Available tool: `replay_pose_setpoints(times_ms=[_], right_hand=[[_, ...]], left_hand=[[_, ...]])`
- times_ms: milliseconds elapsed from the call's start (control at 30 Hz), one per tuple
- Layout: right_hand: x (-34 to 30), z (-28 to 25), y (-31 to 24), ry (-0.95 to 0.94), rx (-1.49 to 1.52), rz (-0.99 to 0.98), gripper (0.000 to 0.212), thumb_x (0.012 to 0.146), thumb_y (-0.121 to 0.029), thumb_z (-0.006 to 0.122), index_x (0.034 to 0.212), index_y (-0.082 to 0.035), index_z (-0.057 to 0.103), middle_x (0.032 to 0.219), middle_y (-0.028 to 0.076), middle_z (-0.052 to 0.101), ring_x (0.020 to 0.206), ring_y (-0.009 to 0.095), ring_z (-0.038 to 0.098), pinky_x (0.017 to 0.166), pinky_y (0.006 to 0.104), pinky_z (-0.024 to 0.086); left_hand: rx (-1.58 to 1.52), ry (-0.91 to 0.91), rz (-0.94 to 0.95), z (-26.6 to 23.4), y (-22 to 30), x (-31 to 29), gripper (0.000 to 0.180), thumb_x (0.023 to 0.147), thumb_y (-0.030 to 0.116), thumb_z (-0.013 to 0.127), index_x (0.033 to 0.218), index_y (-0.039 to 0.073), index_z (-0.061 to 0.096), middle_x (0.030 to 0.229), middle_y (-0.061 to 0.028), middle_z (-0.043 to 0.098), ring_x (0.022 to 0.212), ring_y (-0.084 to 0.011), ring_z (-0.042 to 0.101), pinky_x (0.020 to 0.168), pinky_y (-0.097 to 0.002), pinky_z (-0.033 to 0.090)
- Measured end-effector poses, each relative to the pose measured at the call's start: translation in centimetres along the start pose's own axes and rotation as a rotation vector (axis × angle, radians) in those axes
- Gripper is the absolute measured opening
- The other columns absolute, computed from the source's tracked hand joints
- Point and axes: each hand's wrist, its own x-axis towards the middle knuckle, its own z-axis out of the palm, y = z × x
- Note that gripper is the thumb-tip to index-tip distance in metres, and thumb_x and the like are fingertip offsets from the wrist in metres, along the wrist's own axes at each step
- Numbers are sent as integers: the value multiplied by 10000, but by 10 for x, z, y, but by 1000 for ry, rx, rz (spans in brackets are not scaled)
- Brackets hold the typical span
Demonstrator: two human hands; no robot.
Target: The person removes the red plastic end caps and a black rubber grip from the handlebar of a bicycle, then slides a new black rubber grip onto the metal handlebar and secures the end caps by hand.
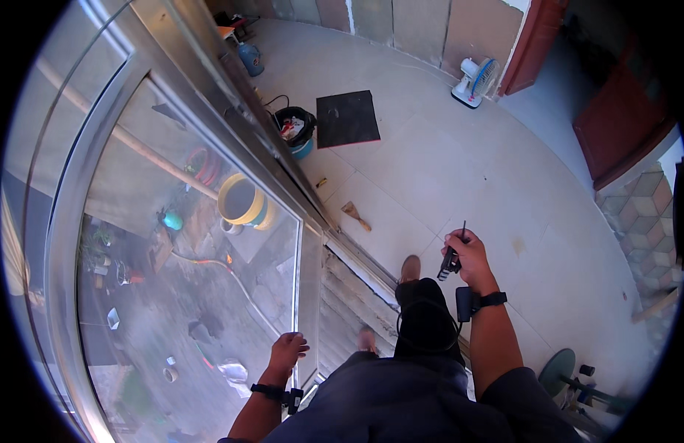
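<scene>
My right hand point(469, 255) is closed around a slim black hand tool point(450, 261), over the pale tiled floor. A thin dark rod juts up past its fingers, and the lower end looks ribbed and silvery; its exact kind is unclear. Lower left, my left hand point(288, 350) is beside the metal-framed glass door point(300, 280), fingers loosely bent and a little apart, with nothing visible in them. Whether it touches the frame, I cannot tell. Each wrist wears a black strap with a small box. My feet straddle the door's threshold point(364, 266).
A scraper point(355, 216) lies on the floor near the threshold. Farther off are a lined bin point(294, 127), a black mat point(348, 119) and a white fan point(475, 83). Through the glass shows a yellow-rimmed bucket point(246, 216). A green round-ended object point(558, 371) stands lower right.
</scene>
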Motion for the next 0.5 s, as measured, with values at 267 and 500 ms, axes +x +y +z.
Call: replay_pose_setpoints(times_ms=[267, 500], right_hand=[[125, -48, -45, 127, 49, 64, 145, 906, -75, 686, 982, -35, 569, 831, 65, 613, 696, 181, 630, 642, 305, 555], [191, -110, -115, 195, 50, 92, 142, 910, -86, 674, 981, -37, 561, 821, 68, 603, 686, 186, 628, 621, 320, 551]], left_hand=[[180, -122, -29, 93, 108, 69, 485, 964, 295, 622, 1285, -58, 537, 1083, -163, 679, 948, -253, 699, 781, -349, 559], [429, -170, 94, 163, 207, 97, 402, 970, 350, 611, 1137, -16, 615, 1007, -126, 699, 874, -221, 713, 739, -350, 559]])
